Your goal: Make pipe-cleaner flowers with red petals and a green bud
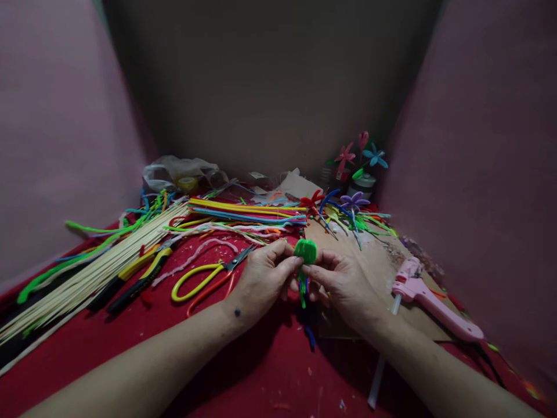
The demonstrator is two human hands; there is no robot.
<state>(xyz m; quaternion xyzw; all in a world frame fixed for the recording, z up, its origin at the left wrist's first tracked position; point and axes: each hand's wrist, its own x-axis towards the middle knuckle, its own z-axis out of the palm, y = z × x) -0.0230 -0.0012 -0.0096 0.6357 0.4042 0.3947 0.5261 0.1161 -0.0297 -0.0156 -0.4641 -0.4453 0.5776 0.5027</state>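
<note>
A flat, rounded piece of bright green pipe cleaner [306, 251] is held up over the red cloth, its twisted ends hanging below. My left hand [270, 273] pinches it from the left between thumb and fingers. From the other side, my right hand [337, 277] grips its lower part in a pinch. Dark blue pipe cleaner [310, 337] shows beneath the fingers; whether it is joined to the green piece I cannot tell. Scissors [198, 283] with yellow and red handles lie just left of my left hand.
Pliers [141, 281] and a bundle of thin sticks [100, 264] lie on the left. Straight coloured pipe cleaners [248, 212] are stacked behind my hands. On the right, a pink glue gun [435, 299] rests on cardboard [369, 255]. Pipe-cleaner flowers [354, 201] lie at the back right.
</note>
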